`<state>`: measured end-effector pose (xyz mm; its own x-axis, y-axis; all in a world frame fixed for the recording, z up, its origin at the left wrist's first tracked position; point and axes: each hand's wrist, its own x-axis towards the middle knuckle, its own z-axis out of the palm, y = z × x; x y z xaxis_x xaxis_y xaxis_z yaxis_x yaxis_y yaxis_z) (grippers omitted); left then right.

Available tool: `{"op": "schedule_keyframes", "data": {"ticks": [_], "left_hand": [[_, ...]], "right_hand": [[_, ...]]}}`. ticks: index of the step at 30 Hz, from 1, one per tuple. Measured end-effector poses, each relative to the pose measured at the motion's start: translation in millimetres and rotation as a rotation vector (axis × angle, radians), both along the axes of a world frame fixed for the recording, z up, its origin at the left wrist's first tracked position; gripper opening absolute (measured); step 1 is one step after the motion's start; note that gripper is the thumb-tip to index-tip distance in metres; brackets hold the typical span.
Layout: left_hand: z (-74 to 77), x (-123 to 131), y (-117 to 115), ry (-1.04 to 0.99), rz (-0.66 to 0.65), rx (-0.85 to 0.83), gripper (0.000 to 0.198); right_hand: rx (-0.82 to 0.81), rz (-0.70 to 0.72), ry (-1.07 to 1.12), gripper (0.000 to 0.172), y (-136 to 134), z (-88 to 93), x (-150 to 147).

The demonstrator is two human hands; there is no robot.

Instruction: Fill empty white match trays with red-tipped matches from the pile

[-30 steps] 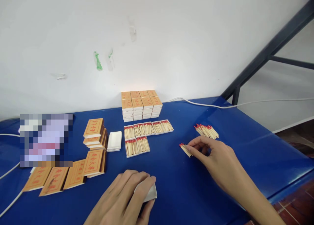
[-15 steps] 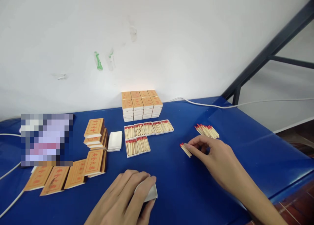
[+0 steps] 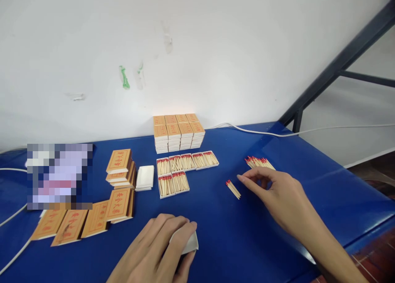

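Note:
My left hand is closed around a small white matchbox tray, tilted and partly hidden by the fingers. My right hand hovers with thumb and index fingertips together, and no match shows between them. Left of those fingertips lies a small row of red-tipped matches on the blue table. Behind the same hand is a larger pile of loose matches, partly covered by it. Several trays filled with matches stand in two rows near the middle.
Orange matchboxes are stacked in a block against the wall. More orange matchbox covers lie to the left, beside white empty trays. A blurred-out flat object is at far left. A white cable crosses the back of the table.
My right hand has let go of the small row of matches and shifted slightly right, covering more of the pile. My left hand and its tray have stayed put.

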<state>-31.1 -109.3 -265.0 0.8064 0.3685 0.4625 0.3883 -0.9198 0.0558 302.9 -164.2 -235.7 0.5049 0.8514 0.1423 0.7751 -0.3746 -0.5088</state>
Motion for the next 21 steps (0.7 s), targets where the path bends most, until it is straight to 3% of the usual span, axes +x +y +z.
{"op": "schedule_keyframes", "data": {"ticks": [4, 10, 21], "left_hand": [[1.2, 1, 1, 0.004, 0.001, 0.015, 0.037], [0.8, 1, 1, -0.003, -0.001, 0.009, 0.037], [3.4, 2, 0, -0.015, -0.011, 0.011, 0.036]], "right_hand": [[0.058, -0.116, -0.162, 0.050, -1, -7.0, 12], [0.063, -0.140, -0.305, 0.059, 3, -16.9, 16], [0.033, -0.108, -0.288, 0.042, 4, -14.4, 11]]}}
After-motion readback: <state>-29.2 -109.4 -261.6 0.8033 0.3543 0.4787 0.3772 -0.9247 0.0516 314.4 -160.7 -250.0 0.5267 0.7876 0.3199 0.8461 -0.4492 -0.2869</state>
